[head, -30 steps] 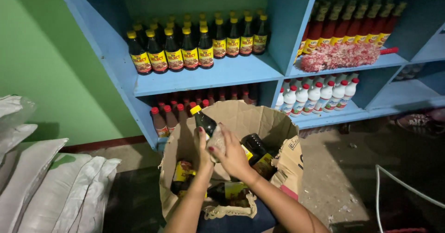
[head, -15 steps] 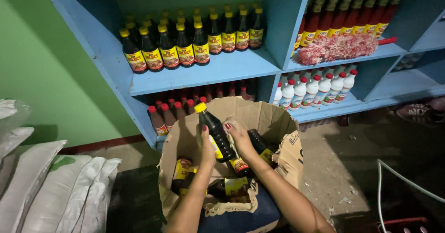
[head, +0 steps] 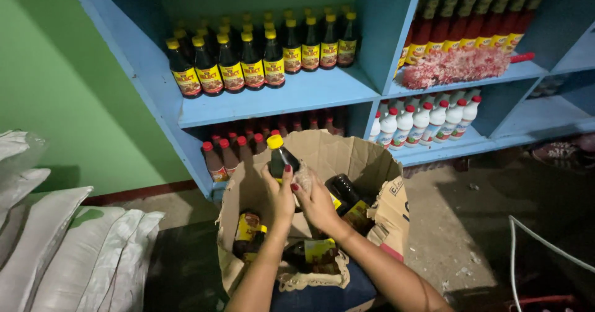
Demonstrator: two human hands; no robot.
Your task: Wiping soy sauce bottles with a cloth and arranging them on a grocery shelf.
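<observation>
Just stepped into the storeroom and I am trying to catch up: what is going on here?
A person holds a dark glass bottle with a yellow cap in both hands, the left hand and the right hand, above an open brown cardboard box. More dark bottles with yellow labels lie inside the box. Behind it, a blue wooden shelf carries a row of matching yellow-capped bottles, with red-capped bottles on the level below.
</observation>
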